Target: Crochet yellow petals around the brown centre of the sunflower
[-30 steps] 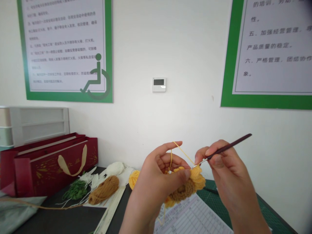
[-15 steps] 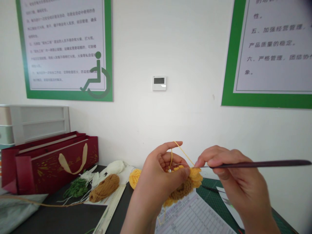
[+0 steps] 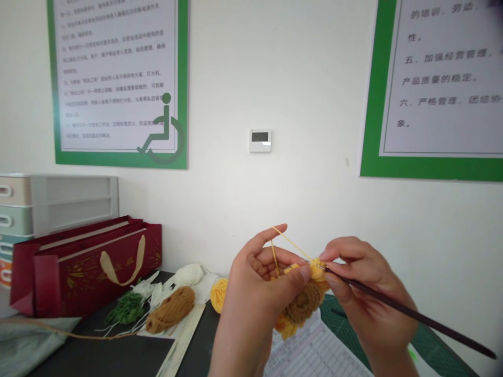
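Between the thumb and fingers of my left hand (image 3: 255,293) is a crocheted flower (image 3: 304,303) with a brown round centre and yellow petals. A strand of yellow yarn (image 3: 294,244) loops over my raised left index finger and runs down to the flower's upper edge. My right hand (image 3: 369,293) grips a crochet hook (image 3: 412,312) with a long dark handle that slants down to the right. The hook's metal tip meets the yellow stitches at the top right petal, where my right fingertips also touch. My left thumb hides part of the flower.
Left of my hands lie a brown yarn skein (image 3: 171,309), a yellow yarn ball (image 3: 218,295), white yarn (image 3: 188,274) and green yarn (image 3: 126,308). A red gift bag (image 3: 106,267) stands before a drawer unit (image 3: 78,196). Below are a printed sheet (image 3: 318,345) and a green cutting mat (image 3: 444,345).
The hook's handle has swung from nearly level to slanting down right. My right hand has turned and its fingertips have come against the petal. The view has shifted slightly up and left.
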`<state>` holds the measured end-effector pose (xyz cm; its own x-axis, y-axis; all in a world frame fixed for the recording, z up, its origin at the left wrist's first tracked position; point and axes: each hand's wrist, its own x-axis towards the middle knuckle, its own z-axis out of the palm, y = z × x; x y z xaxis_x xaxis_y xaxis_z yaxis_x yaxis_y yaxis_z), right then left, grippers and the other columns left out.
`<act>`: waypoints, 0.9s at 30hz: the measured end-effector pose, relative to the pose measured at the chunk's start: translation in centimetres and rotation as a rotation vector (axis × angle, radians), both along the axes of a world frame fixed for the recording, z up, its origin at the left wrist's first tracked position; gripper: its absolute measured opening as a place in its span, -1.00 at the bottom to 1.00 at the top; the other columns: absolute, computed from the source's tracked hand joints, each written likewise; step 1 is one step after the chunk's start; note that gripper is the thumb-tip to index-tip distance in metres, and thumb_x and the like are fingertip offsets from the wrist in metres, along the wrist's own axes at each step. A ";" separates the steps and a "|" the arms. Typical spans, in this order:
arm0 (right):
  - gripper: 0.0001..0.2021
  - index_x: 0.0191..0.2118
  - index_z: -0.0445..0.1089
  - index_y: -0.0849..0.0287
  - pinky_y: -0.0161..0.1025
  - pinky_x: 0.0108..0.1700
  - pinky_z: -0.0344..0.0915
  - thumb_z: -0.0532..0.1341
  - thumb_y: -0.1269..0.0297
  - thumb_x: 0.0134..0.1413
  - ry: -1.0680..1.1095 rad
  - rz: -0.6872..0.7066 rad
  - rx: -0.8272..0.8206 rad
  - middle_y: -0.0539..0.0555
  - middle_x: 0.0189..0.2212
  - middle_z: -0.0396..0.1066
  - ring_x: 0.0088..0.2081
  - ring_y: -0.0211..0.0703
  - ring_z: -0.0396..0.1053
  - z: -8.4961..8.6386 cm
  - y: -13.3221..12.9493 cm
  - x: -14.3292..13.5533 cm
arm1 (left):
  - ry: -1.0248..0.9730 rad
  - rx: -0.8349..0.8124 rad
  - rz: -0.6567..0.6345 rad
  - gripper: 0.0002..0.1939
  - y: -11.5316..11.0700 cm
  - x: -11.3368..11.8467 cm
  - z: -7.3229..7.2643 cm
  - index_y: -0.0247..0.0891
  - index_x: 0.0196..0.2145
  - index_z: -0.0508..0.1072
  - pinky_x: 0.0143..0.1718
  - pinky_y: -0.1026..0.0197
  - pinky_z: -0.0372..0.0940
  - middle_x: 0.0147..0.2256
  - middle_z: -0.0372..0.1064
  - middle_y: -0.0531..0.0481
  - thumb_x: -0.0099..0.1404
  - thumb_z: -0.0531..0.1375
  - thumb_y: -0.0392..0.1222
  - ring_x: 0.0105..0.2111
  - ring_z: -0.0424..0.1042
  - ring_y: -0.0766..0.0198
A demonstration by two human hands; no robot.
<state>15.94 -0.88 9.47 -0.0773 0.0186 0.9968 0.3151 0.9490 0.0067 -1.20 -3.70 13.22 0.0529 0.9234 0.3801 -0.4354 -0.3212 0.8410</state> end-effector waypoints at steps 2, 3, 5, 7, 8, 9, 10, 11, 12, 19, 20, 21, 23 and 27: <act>-0.75 -0.14 0.49 0.11 -0.10 -0.10 0.39 0.31 0.61 0.16 0.051 0.024 -0.034 0.06 -0.16 0.50 -0.10 -0.09 0.48 -0.4 0.2 -0.1 | -0.018 -0.011 -0.010 -0.21 0.0 0.2 0.0 -0.41 0.18 0.43 -0.35 0.31 0.35 -0.43 0.61 -0.01 0.00 0.55 -0.34 -0.44 0.50 0.32; -0.75 -0.14 0.50 0.09 -0.09 -0.11 0.39 0.30 0.60 0.17 0.072 0.039 -0.047 0.06 -0.15 0.51 -0.10 -0.08 0.48 -0.4 0.2 -0.2 | -0.036 -0.022 -0.023 -0.21 -0.1 0.2 0.1 -0.40 0.18 0.43 -0.34 0.30 0.36 -0.43 0.61 -0.01 0.00 0.56 -0.32 -0.44 0.50 0.31; -0.74 -0.15 0.51 0.04 -0.09 -0.15 0.41 0.30 0.58 0.19 0.110 0.075 -0.068 0.05 -0.16 0.51 -0.11 -0.06 0.48 -0.4 0.2 -0.6 | -0.085 -0.048 -0.054 -0.28 -0.2 0.4 0.1 -0.41 0.17 0.45 -0.33 0.27 0.37 -0.44 0.60 -0.02 0.10 0.53 -0.22 -0.44 0.51 0.29; -0.75 -0.16 0.51 0.01 -0.09 -0.18 0.42 0.29 0.56 0.20 0.136 0.103 -0.079 0.06 -0.17 0.51 -0.13 -0.05 0.48 -0.3 0.1 -0.9 | -0.136 -0.069 -0.084 -0.37 -0.3 0.4 0.1 -0.42 0.16 0.47 -0.31 0.24 0.38 -0.44 0.60 -0.05 0.19 0.49 -0.18 -0.43 0.52 0.28; -0.75 -0.16 0.51 0.01 -0.10 -0.19 0.43 0.29 0.56 0.19 0.142 0.114 -0.078 0.06 -0.17 0.51 -0.13 -0.05 0.48 -0.2 0.1 -1.1 | -0.159 -0.077 -0.103 -0.40 -0.3 0.3 0.1 -0.43 0.15 0.48 -0.30 0.24 0.39 -0.44 0.60 -0.05 0.20 0.48 -0.19 -0.43 0.52 0.28; -0.74 -0.15 0.51 0.01 -0.10 -0.19 0.43 0.29 0.56 0.19 0.149 0.123 -0.073 0.06 -0.17 0.52 -0.13 -0.05 0.48 -0.1 0.0 -1.2 | -0.181 -0.086 -0.129 -0.41 -0.2 0.2 0.1 -0.43 0.13 0.50 -0.29 0.25 0.38 -0.44 0.60 -0.05 0.18 0.49 -0.24 -0.42 0.51 0.30; -0.73 -0.15 0.52 0.01 -0.10 -0.19 0.43 0.28 0.58 0.19 0.151 0.131 -0.068 0.06 -0.17 0.52 -0.12 -0.05 0.47 -0.1 0.0 -1.3 | -0.202 -0.097 -0.166 -0.41 -0.1 0.1 0.1 -0.43 0.12 0.52 -0.28 0.28 0.37 -0.44 0.58 -0.02 0.14 0.51 -0.29 -0.42 0.51 0.33; -0.71 -0.14 0.52 0.02 -0.11 -0.18 0.43 0.28 0.60 0.18 0.153 0.140 -0.061 0.06 -0.16 0.51 -0.12 -0.06 0.47 -0.1 0.0 -1.4 | -0.221 -0.112 -0.219 -0.40 0.2 -0.1 0.0 -0.43 0.10 0.54 -0.28 0.30 0.35 -0.45 0.57 0.01 0.10 0.52 -0.35 -0.43 0.50 0.36; -0.70 -0.13 0.51 0.02 -0.11 -0.17 0.43 0.28 0.62 0.17 0.151 0.150 -0.055 0.06 -0.16 0.51 -0.11 -0.07 0.47 -0.1 0.0 -1.6 | -0.240 -0.130 -0.291 -0.39 0.5 -0.3 -0.1 -0.43 0.09 0.55 -0.28 0.32 0.35 -0.45 0.56 0.02 0.07 0.53 -0.39 -0.44 0.49 0.38; -0.70 -0.17 0.51 0.01 -0.14 -0.23 0.41 0.28 0.63 0.17 0.222 0.202 -0.073 0.03 -0.17 0.46 -0.15 -0.10 0.46 -0.4 0.1 -2.4 | -0.264 -0.195 -0.580 -0.34 2.1 -0.1 -0.8 -0.48 0.04 0.60 -0.30 0.31 0.34 -0.45 0.57 -0.06 -0.09 0.54 -0.49 -0.48 0.48 0.37; -0.71 -0.18 0.51 0.01 -0.15 -0.25 0.41 0.28 0.62 0.17 0.235 0.178 -0.071 0.04 -0.18 0.46 -0.16 -0.10 0.46 -0.5 0.2 -2.4 | -0.266 -0.178 -0.554 -0.33 2.0 0.1 -0.7 -0.46 0.04 0.60 -0.30 0.31 0.33 -0.45 0.57 -0.04 -0.09 0.54 -0.49 -0.48 0.47 0.38; -0.73 -0.20 0.50 0.02 -0.14 -0.26 0.41 0.29 0.61 0.17 0.240 0.140 -0.058 0.04 -0.19 0.46 -0.17 -0.09 0.46 -0.5 0.3 -2.3 | -0.263 -0.156 -0.511 -0.32 1.9 0.2 -0.7 -0.44 0.04 0.59 -0.29 0.31 0.33 -0.44 0.56 -0.02 -0.09 0.55 -0.49 -0.47 0.47 0.38; -0.76 -0.22 0.50 0.02 -0.11 -0.26 0.42 0.31 0.58 0.16 0.233 0.051 -0.023 0.05 -0.19 0.47 -0.18 -0.06 0.48 -0.6 0.4 -2.1 | -0.231 -0.105 -0.392 -0.27 1.3 0.3 -0.4 -0.40 0.07 0.56 -0.27 0.30 0.34 -0.43 0.57 0.00 -0.10 0.57 -0.47 -0.43 0.48 0.36; -0.76 -0.20 0.52 -0.01 -0.04 -0.24 0.46 0.34 0.54 0.14 0.246 -0.028 0.007 0.06 -0.19 0.46 -0.16 -0.01 0.48 -0.8 0.4 -2.0 | -0.133 -0.063 -0.239 -0.18 0.5 0.2 0.2 -0.38 0.10 0.50 -0.25 0.24 0.38 -0.40 0.60 -0.02 -0.16 0.58 -0.48 -0.39 0.49 0.28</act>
